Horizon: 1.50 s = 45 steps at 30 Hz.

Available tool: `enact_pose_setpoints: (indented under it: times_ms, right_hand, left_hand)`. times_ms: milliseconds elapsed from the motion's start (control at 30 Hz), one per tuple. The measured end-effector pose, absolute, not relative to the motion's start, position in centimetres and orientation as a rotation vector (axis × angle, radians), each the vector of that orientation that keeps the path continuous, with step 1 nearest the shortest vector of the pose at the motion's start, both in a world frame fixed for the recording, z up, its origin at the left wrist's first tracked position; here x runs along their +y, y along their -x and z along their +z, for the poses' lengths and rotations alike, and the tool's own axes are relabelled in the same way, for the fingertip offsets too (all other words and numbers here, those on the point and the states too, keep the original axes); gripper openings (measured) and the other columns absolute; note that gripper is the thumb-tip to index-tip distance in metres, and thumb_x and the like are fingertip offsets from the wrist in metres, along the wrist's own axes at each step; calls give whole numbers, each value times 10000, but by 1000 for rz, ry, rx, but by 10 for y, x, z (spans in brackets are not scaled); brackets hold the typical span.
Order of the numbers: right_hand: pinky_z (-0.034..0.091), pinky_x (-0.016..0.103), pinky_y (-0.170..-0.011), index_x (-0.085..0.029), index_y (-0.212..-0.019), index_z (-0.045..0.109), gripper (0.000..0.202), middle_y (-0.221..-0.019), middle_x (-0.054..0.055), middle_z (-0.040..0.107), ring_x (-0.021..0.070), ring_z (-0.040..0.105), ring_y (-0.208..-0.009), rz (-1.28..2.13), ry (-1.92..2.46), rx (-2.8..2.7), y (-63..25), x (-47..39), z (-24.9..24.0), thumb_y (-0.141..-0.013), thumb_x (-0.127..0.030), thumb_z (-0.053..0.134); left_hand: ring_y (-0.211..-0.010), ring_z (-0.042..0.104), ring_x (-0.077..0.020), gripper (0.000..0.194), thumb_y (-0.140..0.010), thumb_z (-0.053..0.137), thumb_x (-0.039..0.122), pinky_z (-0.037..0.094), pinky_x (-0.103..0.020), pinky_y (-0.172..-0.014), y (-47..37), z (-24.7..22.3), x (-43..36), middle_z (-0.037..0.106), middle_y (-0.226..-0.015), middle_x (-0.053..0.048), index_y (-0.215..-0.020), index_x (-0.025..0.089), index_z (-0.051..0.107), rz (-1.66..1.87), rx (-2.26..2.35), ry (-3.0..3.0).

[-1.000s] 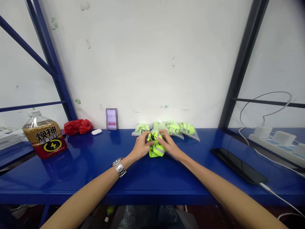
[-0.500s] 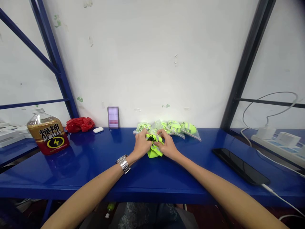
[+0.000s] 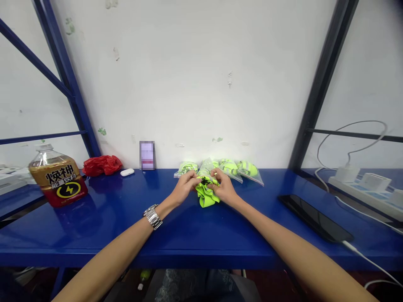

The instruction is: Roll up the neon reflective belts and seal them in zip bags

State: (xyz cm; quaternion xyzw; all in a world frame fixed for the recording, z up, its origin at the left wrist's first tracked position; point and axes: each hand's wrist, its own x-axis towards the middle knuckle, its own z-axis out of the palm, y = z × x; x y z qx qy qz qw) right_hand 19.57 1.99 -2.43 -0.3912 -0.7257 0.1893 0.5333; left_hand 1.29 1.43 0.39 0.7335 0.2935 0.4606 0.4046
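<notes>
A bundled neon yellow-green reflective strap [image 3: 207, 198] with grey bands and a small dark part on top is between my hands, just over the blue desktop. My left hand [image 3: 185, 187] pinches its left upper edge with thumb and forefinger. From the other side, my right hand [image 3: 225, 187] grips the bundle, its thumb at the dark part and its fingers curled behind. A loop of the strap hangs down toward me. Just beyond the hands lie several clear zip bags [image 3: 248, 168] with similar neon bundles, partly hidden by my right hand.
On the blue desk [image 3: 176, 239] stand a large drink bottle [image 3: 59, 176] at left, a red plastic bag [image 3: 102, 165], a white earbud case [image 3: 127, 172] and an upright phone [image 3: 147, 156]. To the right are a black phone [image 3: 315, 218] on a cable and a power strip [image 3: 365, 186].
My left hand has shifted slightly left, its fingers less wrapped round the bundle. The strap has loosened and fans out more below my right hand. The camera view has turned slightly.
</notes>
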Motion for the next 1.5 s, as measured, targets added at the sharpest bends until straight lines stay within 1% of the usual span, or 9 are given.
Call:
enact_pose_setpoints:
  times_ms: [167, 267, 433, 667, 900, 1133, 1300, 1400, 1500]
  right_hand:
    - [325, 265, -621, -239, -945, 425, 323, -642, -67, 376, 147, 405, -622, 487, 869, -1750, -200, 15, -25, -720, -292, 651]
    - [340, 268, -633, -241, -985, 411, 371, -689, -56, 399, 148, 415, -651, 579, 851, -1824, -198, 4, -20, -750, -382, 662]
    - [364, 263, -633, -241, -992, 405, 305, -765, -31, 419, 144, 429, -688, 657, 801, -1856, -190, -7, -14, -838, -453, 561]
    - [379, 267, -661, -231, -986, 453, 217, -782, -25, 471, 144, 454, -699, 498, 799, -1837, -190, 1, -19, -827, -340, 553]
    - [393, 294, -732, -226, -971, 400, 210, -869, 6, 461, 165, 458, -778, 321, 796, -1910, -189, 7, -24, -800, -243, 521]
    - [427, 426, -863, -185, -1213, 318, 449, -1067, 120, 451, 260, 469, -989, 78, 822, -1951, -186, 13, -28, -823, -262, 528]
    - [411, 529, -926, -160, -1404, 181, 613, -1218, 199, 415, 342, 409, -1167, -127, 929, -2028, -185, 16, -34, -877, -286, 467]
    - [405, 561, -928, -168, -1437, 156, 668, -1256, 211, 414, 368, 376, -1221, -151, 1007, -2011, -186, 22, -39, -860, -262, 480]
    - [405, 535, -945, -143, -1410, 216, 630, -1262, 211, 434, 342, 402, -1218, -64, 1021, -2040, -191, 28, -39, -849, -241, 486]
  left_hand:
    - [-668, 474, -115, 312, -832, 579, 469, 403, -243, -621, -7, 2, 19, 491, -766, 9, -841, 167, 498, 1161, 691, -1898]
    - [-718, 475, -131, 298, -851, 562, 460, 387, -246, -634, -9, 0, 20, 509, -820, -11, -863, 167, 512, 1179, 747, -2080]
    - [-638, 406, -130, 225, -894, 476, 376, 337, -258, -587, -16, -4, 17, 449, -703, 16, -786, 181, 450, 1238, 878, -2241]
    - [-569, 364, -113, 275, -903, 468, 405, 283, -251, -542, -14, -3, 13, 421, -640, 39, -741, 186, 428, 1158, 972, -2313]
    - [-600, 373, -125, 161, -870, 439, 232, 295, -269, -571, -15, 1, 4, 432, -661, 22, -721, 194, 390, 1127, 946, -2576]
    - [-668, 417, -157, 175, -912, 355, 204, 326, -294, -615, -18, 4, -5, 443, -728, -11, -737, 208, 358, 1224, 873, -2789]
    - [-711, 437, -179, 182, -922, 334, 168, 356, -312, -640, -20, 4, -10, 462, -773, -39, -748, 207, 371, 1245, 843, -2944]
    - [-763, 451, -203, 184, -915, 321, 132, 375, -335, -682, -23, 1, -5, 476, -814, -62, -762, 199, 397, 1143, 818, -3097]
    - [-767, 458, -205, 173, -929, 323, 150, 393, -339, -697, -24, 0, 3, 475, -821, -59, -788, 194, 413, 1057, 829, -3140]
